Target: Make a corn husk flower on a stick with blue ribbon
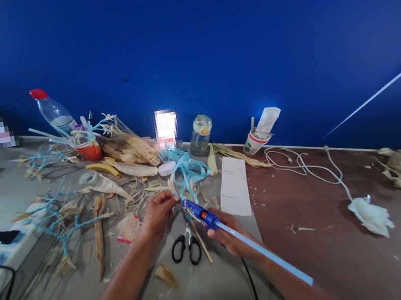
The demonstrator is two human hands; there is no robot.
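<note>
**Glue gun met ribbon at mid-table**

The right hand was wrapped around a blue glue gun, fingers closed on its grip. The nozzle pointed toward 10 o'clock, and a pale blue glue stick ran out of the back toward 4 o'clock, over the forearm. The left hand came in from 7 o'clock. Its fingers were pressed together right at the nozzle, pinching what looked like the lower end of a light blue ribbon; the pinched bit itself was too small to make out. The ribbon looped up from there toward 12 o'clock.

Both hands hovered above the table, near its middle. Black-handled scissors lay flat just below the hands, at 6 o'clock from the nozzle. A white sheet lay beside the gun at 2 o'clock.

Dried husks were heaped at 11 o'clock, next to a red bowl stuffed with strips. A clear bottle with a red cap stood tilted behind the bowl. A tape roll sat at 10 o'clock, and a power strip with a black plug lay far out at 9 o'clock.

A glass jar stood by the wall at 12 o'clock, and a paper cup at 1 o'clock. A white cable trailed across the brown part of the table toward 3 o'clock.
</note>
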